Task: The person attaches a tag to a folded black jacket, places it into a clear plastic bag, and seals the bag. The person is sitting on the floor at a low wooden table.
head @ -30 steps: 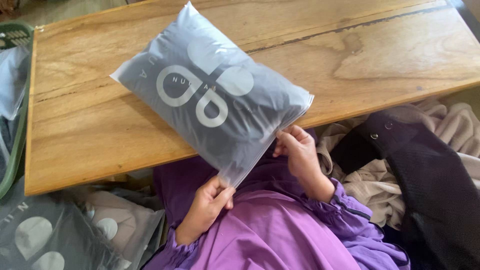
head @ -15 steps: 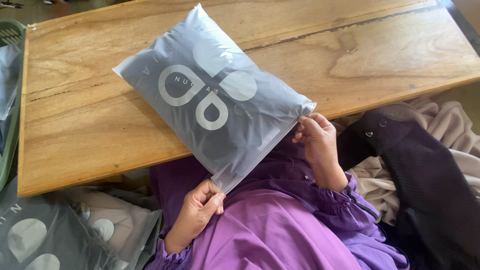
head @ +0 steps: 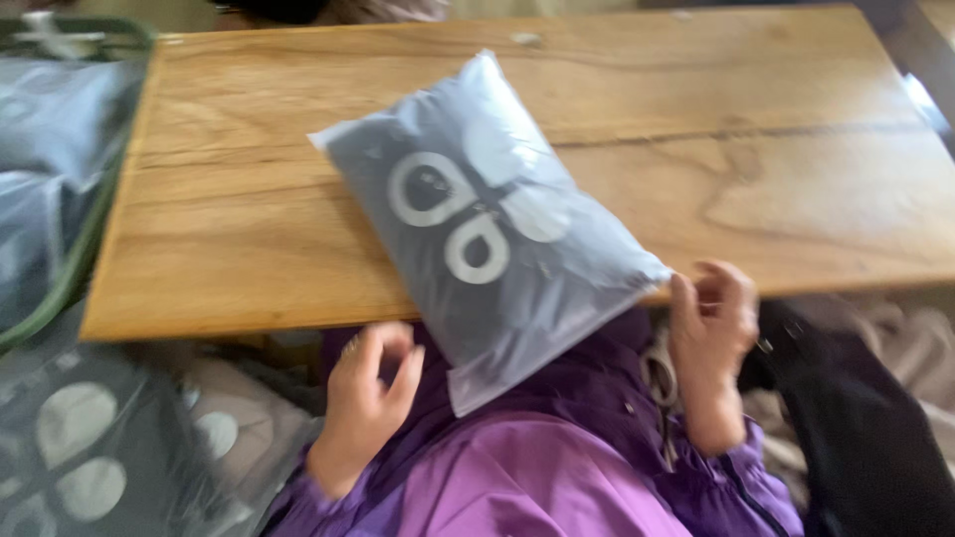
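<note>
A wooden table (head: 249, 249) fills the upper part of the head view, its near edge running left to right just above the person's lap. A grey plastic packet (head: 487, 229) with pale looped markings lies diagonally across this edge: its upper portion rests on the tabletop, while its lower corner overhangs the edge and hangs above a purple jacket (head: 557, 477). Bare wood lies open to the left and right of the packet, with the widest free stretch toward the far right of the table. At the left edge of the table stands a green-rimmed basket (head: 75, 268) holding further grey packets, and more such packets (head: 90, 457) lie below it, near the left hand. A dark garment (head: 865, 428) lies at lower right, just beside the right wrist. The left hand (head: 368, 398) is raised below the table edge, palm turned toward the packet, fingers loosely curled and spread apart; it holds nothing and sits just beside the overhanging corner without clearly touching it. The right hand (head: 711, 323) is upright at the table edge, fingers bent inward, with the fingertips (head: 681, 293) meeting the packet's right corner; motion blur prevents telling whether they pinch the corner or merely touch it.
</note>
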